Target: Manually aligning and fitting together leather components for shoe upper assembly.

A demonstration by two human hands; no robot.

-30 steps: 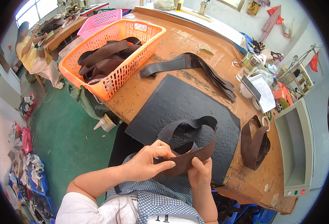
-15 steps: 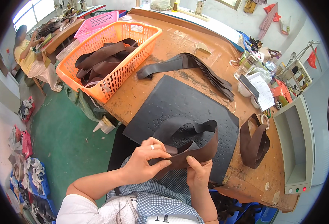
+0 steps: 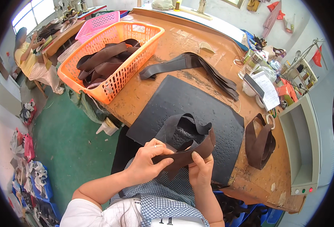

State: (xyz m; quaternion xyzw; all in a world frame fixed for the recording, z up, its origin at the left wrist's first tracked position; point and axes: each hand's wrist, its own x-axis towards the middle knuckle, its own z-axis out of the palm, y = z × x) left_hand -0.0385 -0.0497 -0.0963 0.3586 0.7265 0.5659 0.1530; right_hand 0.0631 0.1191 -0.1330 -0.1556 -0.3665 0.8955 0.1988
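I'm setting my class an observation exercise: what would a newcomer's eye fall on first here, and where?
Most likely the bright orange basket, piled with dark strips, at the upper left on the brown table. Next, low in the centre, the left hand and right hand hold a curled dark brown strip by the near part of the black mat. The green floor at the left also stands out.
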